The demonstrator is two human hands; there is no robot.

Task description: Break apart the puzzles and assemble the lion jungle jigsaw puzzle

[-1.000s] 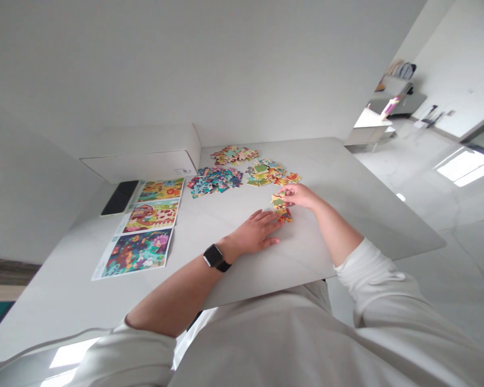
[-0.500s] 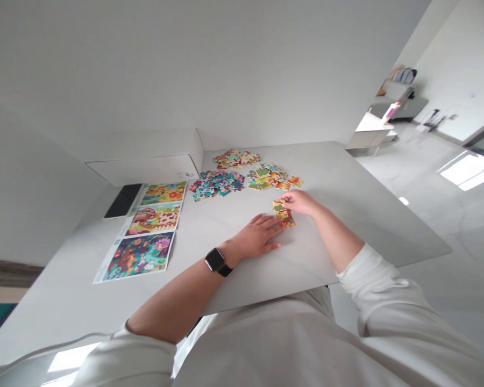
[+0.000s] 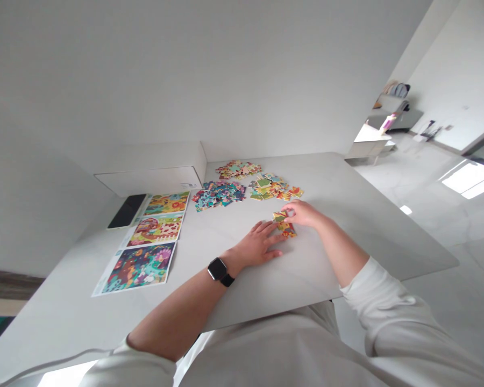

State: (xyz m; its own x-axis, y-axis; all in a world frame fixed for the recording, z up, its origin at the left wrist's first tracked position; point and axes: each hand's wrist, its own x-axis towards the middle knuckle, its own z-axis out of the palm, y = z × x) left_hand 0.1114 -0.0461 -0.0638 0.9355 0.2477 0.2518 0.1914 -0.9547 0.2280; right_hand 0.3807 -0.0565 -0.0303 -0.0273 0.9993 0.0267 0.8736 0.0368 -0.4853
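Note:
My left hand (image 3: 260,244) lies on the table with its fingers spread, fingertips against the left side of a few joined puzzle pieces (image 3: 287,229) in yellow and red. At their far end, my right hand (image 3: 302,213) pinches a green and yellow puzzle piece (image 3: 279,216) between thumb and fingers; part of it is hidden by them. Whether that piece is locked to the others I cannot tell. Just beyond is a loose pile of yellow, green and orange puzzle pieces (image 3: 268,187).
A dark blue and purple pile (image 3: 220,194) and a red and pink pile (image 3: 239,170) of pieces lie farther back. On the left are printed picture sheets (image 3: 141,266), a black phone (image 3: 127,211) and a white box (image 3: 157,180) on the white table (image 3: 371,236).
The view has tilted slightly, so everything sits lower. My left fingertips have shifted toward the far end of the joined pieces. My right hand stays at that end, still pinching.

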